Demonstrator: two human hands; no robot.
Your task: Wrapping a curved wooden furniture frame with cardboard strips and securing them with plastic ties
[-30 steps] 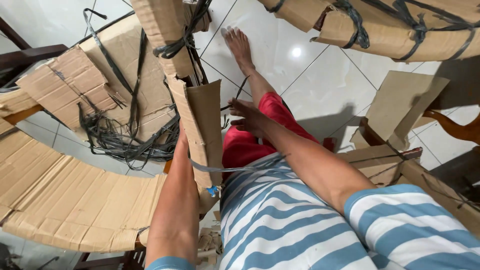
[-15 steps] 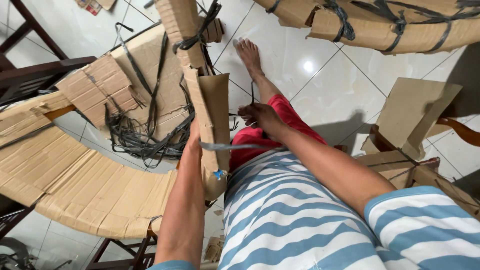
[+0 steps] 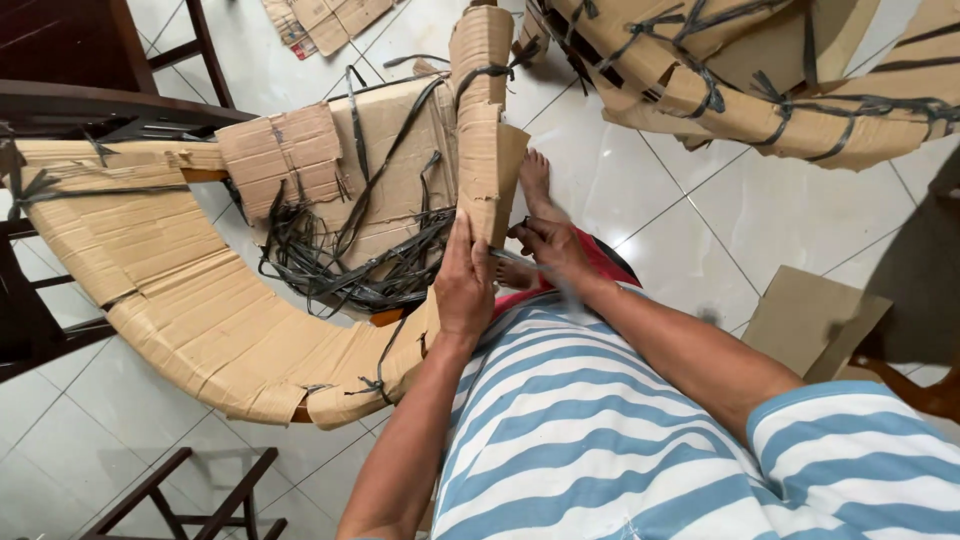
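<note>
Cardboard-wrapped bar (image 3: 487,130) grasped at its lower edge by both hands' fingers, left hand (image 3: 464,285), right hand (image 3: 552,250), bare floor tiles (image 3: 640,190) beyond.

A long cardboard-wrapped piece (image 3: 487,130) stands nearly upright over the tiled floor, brown, creased, bound near its top with black plastic strapping (image 3: 492,70).

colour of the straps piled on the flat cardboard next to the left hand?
Black strapping bands, tangled in a heap; head view shows them best.
</note>
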